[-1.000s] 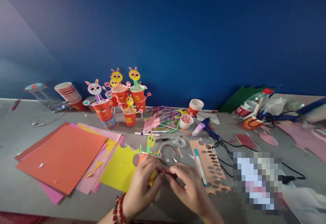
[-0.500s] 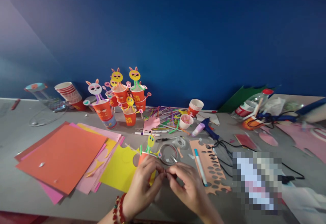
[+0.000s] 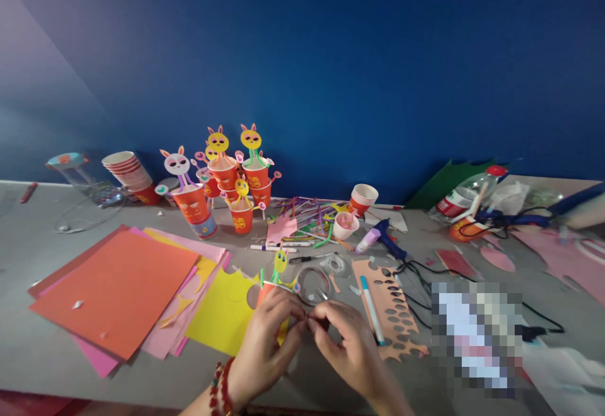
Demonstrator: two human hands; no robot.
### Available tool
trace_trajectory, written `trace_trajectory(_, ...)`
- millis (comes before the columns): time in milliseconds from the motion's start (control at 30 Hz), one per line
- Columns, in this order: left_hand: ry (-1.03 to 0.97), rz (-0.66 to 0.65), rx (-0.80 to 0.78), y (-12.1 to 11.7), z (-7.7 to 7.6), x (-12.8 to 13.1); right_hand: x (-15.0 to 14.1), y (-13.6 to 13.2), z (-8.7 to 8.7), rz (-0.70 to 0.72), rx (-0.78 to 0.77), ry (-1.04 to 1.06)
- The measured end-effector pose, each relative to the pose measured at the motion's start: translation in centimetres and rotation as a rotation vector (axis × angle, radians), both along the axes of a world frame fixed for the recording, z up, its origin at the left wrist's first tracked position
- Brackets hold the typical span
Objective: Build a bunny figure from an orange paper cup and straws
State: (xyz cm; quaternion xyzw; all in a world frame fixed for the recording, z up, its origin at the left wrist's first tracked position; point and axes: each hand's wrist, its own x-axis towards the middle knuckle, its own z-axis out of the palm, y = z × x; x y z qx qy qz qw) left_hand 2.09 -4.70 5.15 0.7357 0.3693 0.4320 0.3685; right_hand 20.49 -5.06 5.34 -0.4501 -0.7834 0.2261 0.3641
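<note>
Close to the table's front edge, my left hand point(image 3: 271, 340) and my right hand point(image 3: 347, 343) meet fingertip to fingertip, both pinched closed. Whatever sits between the fingertips is too small and covered to make out. Right behind my left hand stands an orange paper cup point(image 3: 267, 288), partly hidden by it, with a yellow rabbit-faced figure point(image 3: 280, 263) on top and a green straw piece at its side. Beyond the fingers lies a clear tape roll point(image 3: 312, 285), with a pointed metal tip by its right edge. Yellow paper point(image 3: 222, 315) with cut-out edges lies left of my left hand.
Orange and pink sheets point(image 3: 123, 290) are piled at left. Finished-looking rabbit cups point(image 3: 242, 214) and stacked cups point(image 3: 127, 173) line the back. Peach paper with holes point(image 3: 401, 321), a blue-capped marker point(image 3: 373, 311), a glue gun point(image 3: 391, 241) with black cords and a bottle point(image 3: 467, 195) are at right.
Almost nothing differs. Both hands stay pinched together in the same place, with only a slight shift of the fingers.
</note>
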Motion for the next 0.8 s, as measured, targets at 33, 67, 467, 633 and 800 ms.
trace_trajectory(33, 0.002, -0.002, 0.004, -0.03, 0.02, 0.0, 0.01, 0.04, -0.01, -0.001, 0.001, -0.005)
trace_trajectory(67, 0.003, -0.004, 0.003, -0.05, 0.03, 0.0, 0.03, 0.08, -0.02, -0.001, 0.005, -0.007)
trace_trajectory(467, -0.015, -0.012, -0.028, -0.03, -0.2, -0.09, 0.08, -0.02, -0.36, 0.015, -0.022, -0.003)
trace_trajectory(633, -0.023, -0.002, -0.044, -0.07, -0.33, -0.03, 0.07, 0.02, -0.07, 0.03, -0.022, 0.011)
trace_trajectory(800, -0.053, 0.023, -0.074, -0.02, -0.29, 0.05, -0.02, 0.04, -0.22, 0.033, -0.015, -0.002)
